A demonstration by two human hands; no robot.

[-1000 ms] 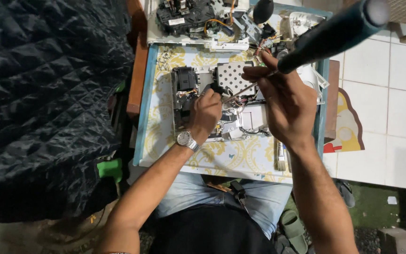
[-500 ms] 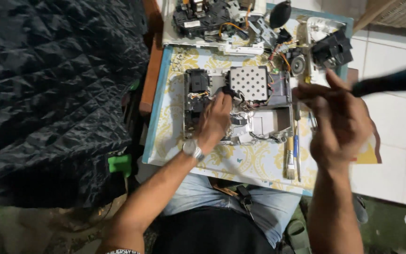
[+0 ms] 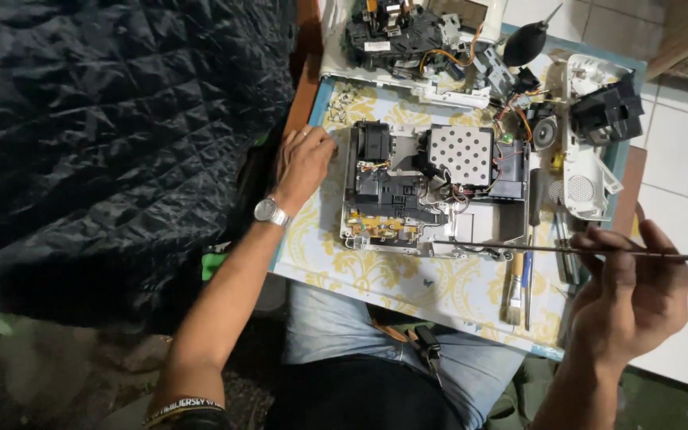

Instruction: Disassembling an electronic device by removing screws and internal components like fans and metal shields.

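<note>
An opened device chassis (image 3: pixel 431 195) with black modules, wires and a perforated white plate lies on a small table with a yellow patterned cloth (image 3: pixel 376 275). My left hand (image 3: pixel 302 163), with a wristwatch, rests flat on the cloth at the chassis's left edge and holds nothing. My right hand (image 3: pixel 627 291) is off the table's right side, shut on a long thin screwdriver (image 3: pixel 567 250). Its shaft lies level, with the tip over the chassis's lower edge and the dark handle near the right frame edge.
A second dismantled unit with wires (image 3: pixel 408 36) and a black rubber air blower (image 3: pixel 525 44) sit at the back. A white shell with a black part (image 3: pixel 599 135) lies right. Brushes and small tools (image 3: pixel 519 279) lie by the chassis. A dark quilted fabric (image 3: pixel 105 135) fills the left.
My left hand slid from on top of the chassis to its left edge. My right hand drew away rightward with the screwdriver, whose shaft now lies level.
</note>
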